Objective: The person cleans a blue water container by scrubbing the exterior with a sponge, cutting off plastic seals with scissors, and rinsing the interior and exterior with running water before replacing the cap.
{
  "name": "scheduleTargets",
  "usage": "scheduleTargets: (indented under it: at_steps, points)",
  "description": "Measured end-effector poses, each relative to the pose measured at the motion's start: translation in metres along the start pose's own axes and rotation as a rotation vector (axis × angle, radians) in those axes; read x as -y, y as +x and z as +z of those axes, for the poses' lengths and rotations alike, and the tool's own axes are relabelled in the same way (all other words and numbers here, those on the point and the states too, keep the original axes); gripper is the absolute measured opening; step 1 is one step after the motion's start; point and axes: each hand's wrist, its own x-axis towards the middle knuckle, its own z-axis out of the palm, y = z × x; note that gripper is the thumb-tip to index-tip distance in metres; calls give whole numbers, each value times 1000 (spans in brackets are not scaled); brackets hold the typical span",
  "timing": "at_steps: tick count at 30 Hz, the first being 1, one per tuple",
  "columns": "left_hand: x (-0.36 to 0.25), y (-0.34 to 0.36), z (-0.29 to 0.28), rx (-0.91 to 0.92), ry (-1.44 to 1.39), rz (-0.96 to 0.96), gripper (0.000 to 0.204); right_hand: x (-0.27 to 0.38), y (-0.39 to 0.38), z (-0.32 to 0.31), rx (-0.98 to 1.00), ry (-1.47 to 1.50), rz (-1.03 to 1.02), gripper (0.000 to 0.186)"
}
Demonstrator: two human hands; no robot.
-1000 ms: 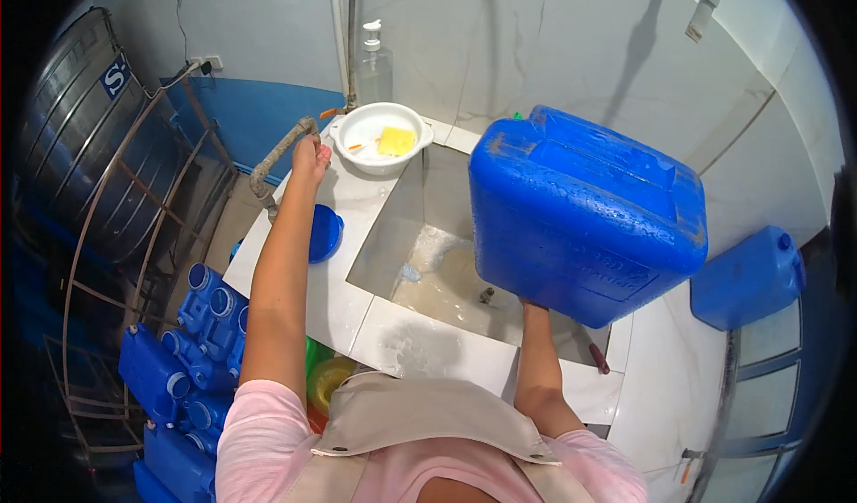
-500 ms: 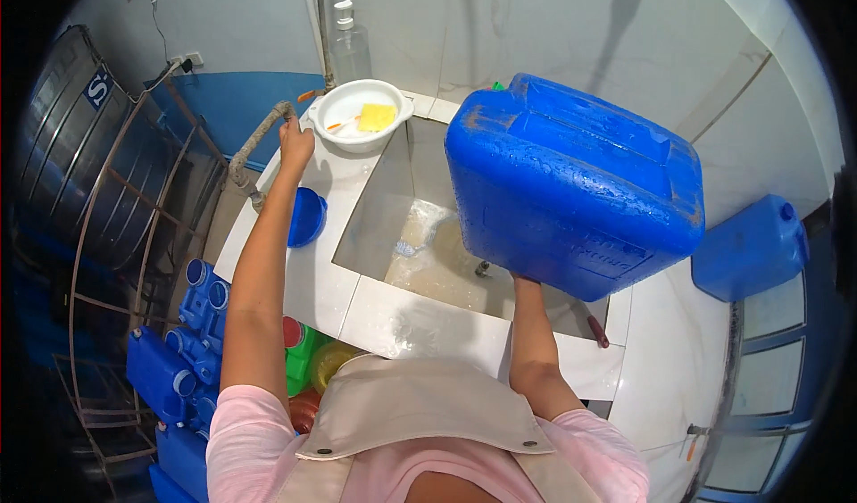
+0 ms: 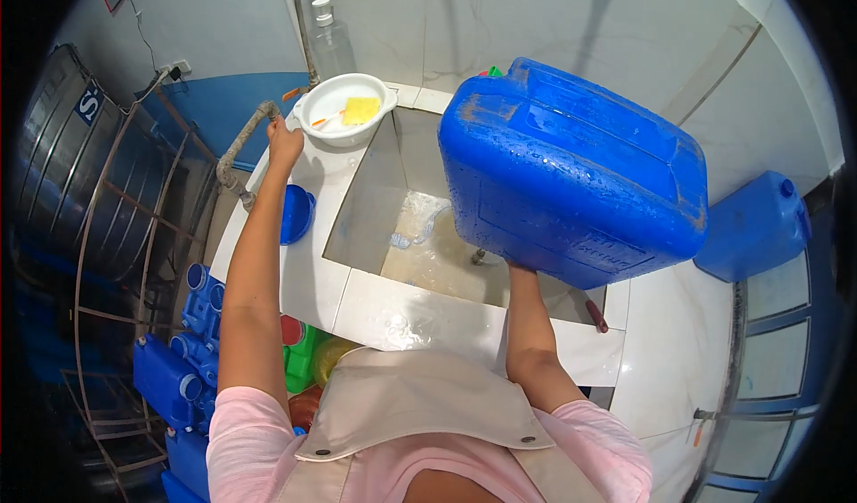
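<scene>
A large wet blue jerrycan (image 3: 571, 177) is tilted over the sink basin (image 3: 361, 208), its bottom end toward the right. My right hand (image 3: 521, 271) bears it from underneath; the jerrycan hides those fingers. To the left, my left hand (image 3: 285, 143) is closed at the upper end of a bent, crusted pipe (image 3: 241, 146). Any small part inside that grip is hidden. Close by that hand, a white basin (image 3: 319, 134) holds a yellow sponge (image 3: 361, 110) and an orange-and-white brush-like item. A blue dipper or bowl (image 3: 297, 215) lies on the ledge below it.
A clear pump bottle (image 3: 332, 48) stands behind the white basin. Another blue jerrycan (image 3: 750, 231) is at the right. Blue containers (image 3: 167, 380) are piled at lower left, beside a metal rack and a steel tank (image 3: 89, 182). A dark red handle (image 3: 596, 315) rests on the sink's near-right edge.
The view has shifted slightly, moving the surroundings a little. The jerrycan is slightly higher in the picture and still over the basin. My left hand remains at the pipe's end.
</scene>
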Motion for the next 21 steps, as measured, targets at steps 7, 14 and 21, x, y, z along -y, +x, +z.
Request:
scheduleTargets:
  at_steps: [7,14,21]
  points:
    - [8,0,-4,-20,-30,8,71,-6,-4,2,3,32,12,62]
    - [0,0,5,-21,-2,-46,70,-2,-4,0,-1,47,-3,59]
    - [9,3,4,-58,-2,27,69,-5,-3,4,17,72,8,55]
